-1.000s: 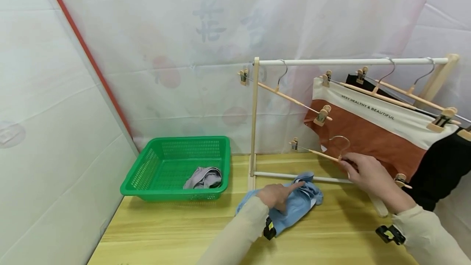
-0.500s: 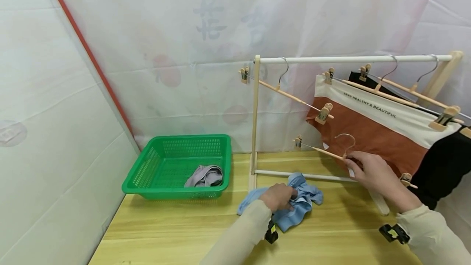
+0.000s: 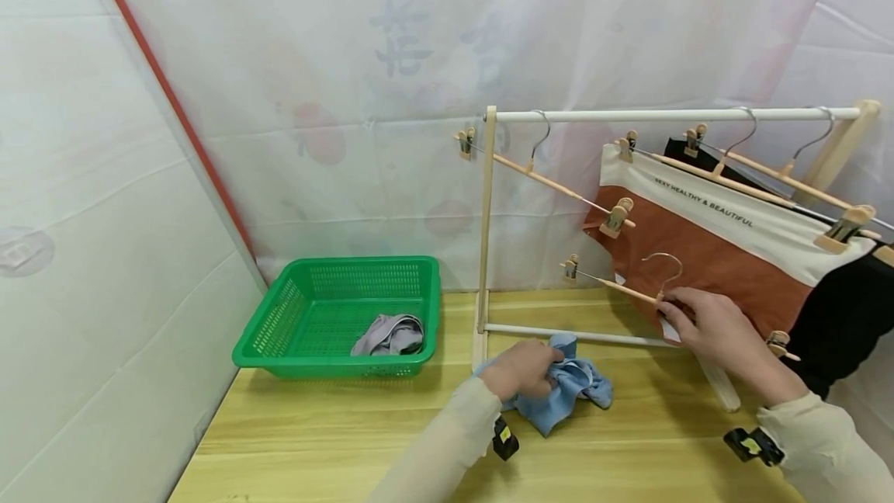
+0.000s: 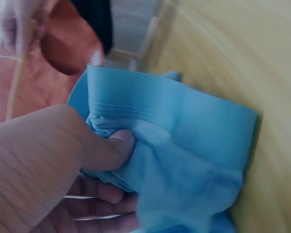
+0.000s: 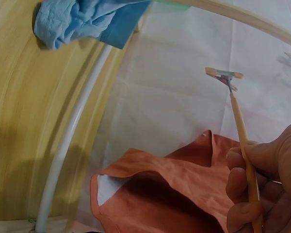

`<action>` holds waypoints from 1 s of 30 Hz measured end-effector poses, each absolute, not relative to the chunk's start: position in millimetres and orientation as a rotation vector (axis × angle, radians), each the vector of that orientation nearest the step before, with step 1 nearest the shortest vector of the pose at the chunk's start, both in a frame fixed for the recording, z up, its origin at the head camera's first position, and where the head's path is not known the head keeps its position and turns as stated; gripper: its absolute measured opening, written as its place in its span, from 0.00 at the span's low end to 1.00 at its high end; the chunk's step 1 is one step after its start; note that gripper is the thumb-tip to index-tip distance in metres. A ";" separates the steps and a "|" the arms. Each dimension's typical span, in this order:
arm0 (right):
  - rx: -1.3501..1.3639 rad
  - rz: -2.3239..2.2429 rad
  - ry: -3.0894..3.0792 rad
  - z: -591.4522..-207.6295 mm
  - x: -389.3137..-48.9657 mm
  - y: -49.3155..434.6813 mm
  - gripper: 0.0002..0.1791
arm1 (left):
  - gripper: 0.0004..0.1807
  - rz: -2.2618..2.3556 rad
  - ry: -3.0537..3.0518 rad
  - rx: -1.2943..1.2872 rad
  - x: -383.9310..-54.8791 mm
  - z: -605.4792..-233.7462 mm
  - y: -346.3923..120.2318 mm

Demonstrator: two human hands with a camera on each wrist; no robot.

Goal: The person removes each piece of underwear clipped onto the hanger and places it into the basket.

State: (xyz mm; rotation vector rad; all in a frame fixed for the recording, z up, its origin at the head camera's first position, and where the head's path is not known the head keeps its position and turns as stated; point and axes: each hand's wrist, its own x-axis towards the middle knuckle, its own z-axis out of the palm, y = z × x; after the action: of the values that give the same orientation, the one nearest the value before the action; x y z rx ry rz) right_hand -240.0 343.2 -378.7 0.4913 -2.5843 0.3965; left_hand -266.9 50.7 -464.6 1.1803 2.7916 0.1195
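My left hand [image 3: 522, 371] pinches a pair of light blue underpants [image 3: 559, 402] just above the table, thumb over the cloth below the wide waistband [image 4: 131, 92] in the left wrist view. The rest of the garment hangs crumpled. My right hand [image 3: 719, 332] holds a clip hanger [image 3: 628, 291] by its middle bar, beside the metal hook. One clip [image 5: 224, 75] of that hanger stands bare at its far end. Behind the right hand hang rust-and-cream underpants [image 3: 705, 231], clipped to another hanger on the rack.
A green basket [image 3: 335, 367] with a grey garment [image 3: 389, 334] inside stands at the left. The rack's white top rail [image 3: 628, 116] carries a bare clip hanger [image 3: 552, 184] and, at right, a black garment [image 3: 845, 309]. A lower white bar [image 3: 594, 337] runs behind the blue cloth.
My left hand has gone from pointing over the flat blue underpants to pinching them, and they have bunched up and shifted. The right hand with its hanger has drifted slightly right.
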 end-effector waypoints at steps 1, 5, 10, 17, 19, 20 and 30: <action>0.493 0.397 -2.585 -378.9 -239.9 343.3 0.05 | 0.15 0.154 2.786 1.192 -265.9 -459.5 47.8; 0.496 0.395 -2.580 -379.6 -239.2 343.2 0.06 | 0.08 0.260 2.778 1.263 -263.1 -437.8 35.5; 0.503 0.401 -2.575 -379.6 -237.5 342.5 0.06 | 0.09 0.313 2.784 1.298 -262.3 -413.7 18.8; 0.527 0.432 -2.562 -381.5 -233.6 338.0 0.04 | 0.08 0.393 2.788 1.300 -261.7 -390.6 -10.3; 0.530 0.439 -2.563 -381.1 -231.7 335.0 0.03 | 0.07 0.443 2.782 1.292 -260.8 -384.6 -20.1; 0.534 0.439 -2.562 -381.3 -230.7 333.6 0.02 | 0.07 0.459 2.781 1.294 -261.0 -382.0 -25.0; 0.598 0.421 -2.535 -380.0 -226.4 318.9 0.02 | 0.11 0.669 2.857 1.313 -268.2 -358.1 -81.5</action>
State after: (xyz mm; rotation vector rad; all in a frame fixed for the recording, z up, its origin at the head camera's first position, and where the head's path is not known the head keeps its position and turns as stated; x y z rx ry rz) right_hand -226.4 318.9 -380.0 0.5979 -2.5352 0.4215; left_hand -268.2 -81.5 -358.1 1.3133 2.8568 0.6690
